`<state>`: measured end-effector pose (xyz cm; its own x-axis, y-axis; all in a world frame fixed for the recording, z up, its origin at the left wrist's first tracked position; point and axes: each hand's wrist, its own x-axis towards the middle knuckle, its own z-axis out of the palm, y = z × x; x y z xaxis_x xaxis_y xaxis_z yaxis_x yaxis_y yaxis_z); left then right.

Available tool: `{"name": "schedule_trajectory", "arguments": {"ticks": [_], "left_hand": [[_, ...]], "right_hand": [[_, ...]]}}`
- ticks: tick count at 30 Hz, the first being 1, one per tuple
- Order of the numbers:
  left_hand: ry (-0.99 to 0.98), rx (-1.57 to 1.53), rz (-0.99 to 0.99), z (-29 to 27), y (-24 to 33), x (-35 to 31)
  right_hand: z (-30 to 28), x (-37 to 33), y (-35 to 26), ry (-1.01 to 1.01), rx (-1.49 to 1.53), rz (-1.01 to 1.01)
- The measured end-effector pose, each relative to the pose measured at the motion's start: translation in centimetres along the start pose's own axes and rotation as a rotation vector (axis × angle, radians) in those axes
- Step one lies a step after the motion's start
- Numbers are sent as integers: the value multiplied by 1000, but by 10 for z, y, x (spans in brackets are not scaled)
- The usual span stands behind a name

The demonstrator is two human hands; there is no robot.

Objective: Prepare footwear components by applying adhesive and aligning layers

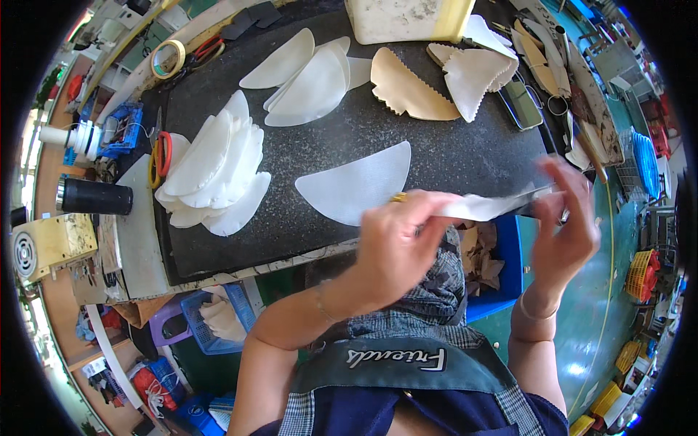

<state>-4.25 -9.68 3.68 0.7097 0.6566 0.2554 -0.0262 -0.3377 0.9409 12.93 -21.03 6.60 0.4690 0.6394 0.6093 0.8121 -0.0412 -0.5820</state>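
Observation:
My left hand (400, 243), with a ring on one finger, pinches one end of a white sheet piece (476, 208) seen nearly edge-on. At its other end is my right hand (567, 225), fingers curled around what look like small metal snips (525, 198); motion blurs them, and whether the blades touch the sheet is unclear. Both hands are in front of the table's near edge. Just beyond my left hand, a single white half-moon piece (356, 182) lies flat on the dark tabletop (291, 254).
Left stands a pile of white pieces (218, 167) beside red-and-yellow-handled scissors (160, 156). Farther back lie more half-moon pieces (313, 83), tan jagged-edged pieces (414, 91), a phone (520, 105) and a white container (403, 20). Below are a blue bin (512, 269) of scraps and a blue basket (200, 327).

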Motion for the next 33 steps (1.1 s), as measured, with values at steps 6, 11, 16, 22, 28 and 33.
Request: {"name": "schedule_trajectory", "arguments": {"ticks": [6, 11, 16, 22, 28, 33], "left_hand": [[-141, 209, 202, 36, -8, -20], [-257, 234, 182, 51, -12, -27], [-162, 214, 186, 15, -13, -25], [-48, 235, 118, -31, -12, -8], [-105, -225, -324, -48, -13, 19], [269, -660, -335, -58, -6, 29]], "right_hand": [[16, 32, 28, -23, -3, 177], [72, 63, 35, -390, 2, -96], [96, 81, 61, -631, -125, -151], [109, 72, 52, -369, -141, -115], [96, 78, 47, -504, 176, 146], [65, 44, -29, -656, 481, 391]]}}
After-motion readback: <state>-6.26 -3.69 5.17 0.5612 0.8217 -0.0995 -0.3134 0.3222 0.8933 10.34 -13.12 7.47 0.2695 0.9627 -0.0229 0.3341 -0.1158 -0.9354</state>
